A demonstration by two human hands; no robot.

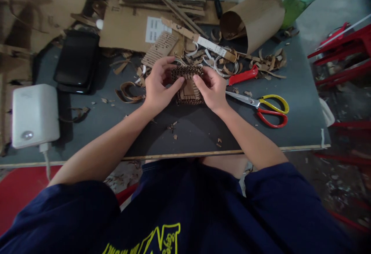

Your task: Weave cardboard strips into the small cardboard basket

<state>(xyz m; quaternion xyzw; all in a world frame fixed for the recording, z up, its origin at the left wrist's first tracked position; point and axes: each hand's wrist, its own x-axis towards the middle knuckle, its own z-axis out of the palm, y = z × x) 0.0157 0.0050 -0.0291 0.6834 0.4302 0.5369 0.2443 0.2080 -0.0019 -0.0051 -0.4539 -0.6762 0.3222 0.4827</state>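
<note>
Between my two hands is a small rectangular cardboard piece (189, 89), its raised border built of corrugated strips with a plain panel in the middle. My left hand (160, 84) grips its left side, thumb pressed on the upper left border. On the opposite side my right hand (212, 87) holds it, thumb on the upper right border. The fingers behind the piece are partly hidden. Just right of my right hand lie scissors (257, 102) with one yellow and one red handle. Above them rests a red-handled tool (243, 75), its other end hidden by my hand.
Cardboard scraps (269, 62) and curled strips litter the table (116, 130). Behind stand a flat cardboard sheet (124, 29), a rolled cardboard tube (261, 22) and a green bottle (301, 2). A black case (77, 60) and a white cabled device (35, 115) sit left. Red stools (348, 53) stand right.
</note>
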